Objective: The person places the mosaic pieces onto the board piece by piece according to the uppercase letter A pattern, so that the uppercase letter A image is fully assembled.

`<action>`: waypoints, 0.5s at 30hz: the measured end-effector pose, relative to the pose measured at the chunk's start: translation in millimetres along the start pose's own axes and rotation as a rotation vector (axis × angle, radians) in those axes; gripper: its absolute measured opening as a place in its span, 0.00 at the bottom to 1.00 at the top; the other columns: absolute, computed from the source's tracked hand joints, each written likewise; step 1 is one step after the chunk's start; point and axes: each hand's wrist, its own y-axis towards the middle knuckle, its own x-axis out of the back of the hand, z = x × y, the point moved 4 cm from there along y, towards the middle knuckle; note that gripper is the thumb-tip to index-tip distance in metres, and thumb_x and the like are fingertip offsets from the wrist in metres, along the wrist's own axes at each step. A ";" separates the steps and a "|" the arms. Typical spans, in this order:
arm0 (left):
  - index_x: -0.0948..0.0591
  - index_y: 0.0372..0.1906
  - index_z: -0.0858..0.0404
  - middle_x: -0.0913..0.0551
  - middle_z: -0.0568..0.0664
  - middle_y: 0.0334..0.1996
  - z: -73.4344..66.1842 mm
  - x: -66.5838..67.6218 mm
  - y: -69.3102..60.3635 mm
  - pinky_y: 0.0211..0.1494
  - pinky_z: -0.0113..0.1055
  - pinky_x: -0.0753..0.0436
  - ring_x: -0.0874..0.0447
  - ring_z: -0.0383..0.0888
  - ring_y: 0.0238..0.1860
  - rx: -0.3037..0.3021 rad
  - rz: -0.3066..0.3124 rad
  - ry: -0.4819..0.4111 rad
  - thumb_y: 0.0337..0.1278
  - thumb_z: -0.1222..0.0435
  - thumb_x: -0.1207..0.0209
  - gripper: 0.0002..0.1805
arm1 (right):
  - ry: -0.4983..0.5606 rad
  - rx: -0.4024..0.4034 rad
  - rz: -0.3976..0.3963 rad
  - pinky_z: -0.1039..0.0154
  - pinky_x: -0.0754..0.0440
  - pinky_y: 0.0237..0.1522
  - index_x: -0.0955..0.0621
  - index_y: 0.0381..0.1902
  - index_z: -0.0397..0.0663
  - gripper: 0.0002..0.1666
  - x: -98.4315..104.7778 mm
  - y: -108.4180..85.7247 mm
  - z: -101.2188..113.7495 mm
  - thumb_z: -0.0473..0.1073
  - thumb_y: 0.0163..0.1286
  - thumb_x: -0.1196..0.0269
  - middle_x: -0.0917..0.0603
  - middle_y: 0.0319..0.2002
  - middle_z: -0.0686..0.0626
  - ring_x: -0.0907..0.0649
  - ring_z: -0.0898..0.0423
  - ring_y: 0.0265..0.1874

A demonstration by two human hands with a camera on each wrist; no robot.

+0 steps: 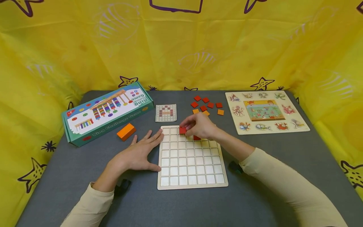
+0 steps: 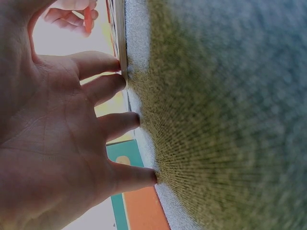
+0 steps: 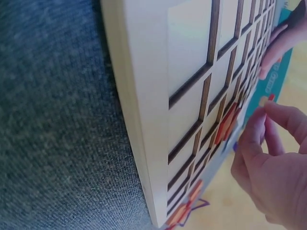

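Note:
A pale wooden grid board (image 1: 182, 162) lies flat on the table. Near its top edge my right hand (image 1: 200, 126) pinches a red square tile (image 1: 182, 130) between thumb and fingers; the right wrist view shows that tile (image 3: 271, 97) edge-on above the board. One more red tile (image 1: 197, 137) sits in a cell, partly hidden under the right hand. With fingers spread, my left hand (image 1: 139, 153) rests on the table, its thumb and some fingertips touching the board's left edge. From the left wrist, those fingers (image 2: 98, 89) look straight.
Several loose red tiles (image 1: 194, 104) and orange tiles (image 1: 220, 112) lie behind the board, beside a small pattern card (image 1: 166, 119). An orange block (image 1: 126, 131) and a green game box (image 1: 107, 113) stand left. A wooden sea-animal puzzle (image 1: 265, 128) lies right.

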 end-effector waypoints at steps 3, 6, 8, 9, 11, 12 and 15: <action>0.51 0.85 0.56 0.59 0.49 0.87 -0.1 0.2 -0.1 0.72 0.82 0.64 0.63 0.65 0.85 -0.002 -0.001 0.002 0.48 0.38 0.25 0.67 | -0.003 0.007 0.006 0.63 0.13 0.44 0.10 0.48 0.42 0.19 -1.2 -1.0 0.5 0.28 0.58 0.27 0.09 0.42 0.46 0.13 0.53 0.40; 0.51 0.85 0.56 0.59 0.49 0.87 0.1 0.2 -0.1 0.72 0.82 0.64 0.63 0.65 0.85 -0.003 -0.001 0.004 0.48 0.37 0.25 0.67 | -0.014 0.007 0.012 0.63 0.13 0.42 0.10 0.47 0.43 0.18 -2.7 -1.1 0.4 0.28 0.57 0.27 0.09 0.39 0.46 0.13 0.54 0.38; 0.51 0.86 0.55 0.59 0.49 0.87 0.4 0.0 -0.1 0.72 0.82 0.64 0.63 0.65 0.85 -0.003 -0.001 0.004 0.48 0.37 0.25 0.67 | -0.022 -0.001 0.013 0.64 0.13 0.39 0.09 0.46 0.43 0.18 -3.8 -1.1 0.2 0.28 0.57 0.27 0.09 0.38 0.47 0.13 0.54 0.37; 0.51 0.86 0.55 0.59 0.49 0.87 0.5 0.0 0.0 0.72 0.82 0.64 0.63 0.65 0.85 -0.003 -0.001 0.005 0.48 0.37 0.25 0.67 | -0.027 -0.007 0.014 0.64 0.14 0.37 0.09 0.45 0.44 0.18 -4.4 -1.2 0.0 0.28 0.56 0.27 0.09 0.37 0.47 0.13 0.54 0.37; 0.51 0.86 0.55 0.59 0.48 0.87 0.7 -0.1 0.3 0.72 0.82 0.64 0.63 0.65 0.85 -0.003 -0.001 0.004 0.47 0.37 0.25 0.67 | -0.038 -0.013 0.015 0.65 0.14 0.35 0.09 0.44 0.44 0.17 -5.5 -1.7 0.2 0.28 0.55 0.27 0.09 0.36 0.47 0.13 0.55 0.36; 0.51 0.86 0.55 0.59 0.48 0.87 0.7 -0.1 0.4 0.72 0.82 0.64 0.63 0.65 0.85 -0.004 0.000 0.005 0.47 0.37 0.25 0.67 | -0.042 -0.016 0.015 0.65 0.14 0.34 0.09 0.43 0.44 0.17 -5.8 -1.9 0.4 0.28 0.55 0.27 0.09 0.35 0.48 0.13 0.55 0.35; 0.50 0.85 0.56 0.59 0.49 0.87 0.6 0.3 0.5 0.71 0.83 0.64 0.63 0.65 0.85 -0.005 0.001 0.005 0.47 0.37 0.25 0.67 | -0.056 -0.011 0.013 0.65 0.15 0.33 0.09 0.42 0.44 0.17 -6.6 -2.4 1.1 0.28 0.53 0.26 0.09 0.34 0.48 0.13 0.55 0.34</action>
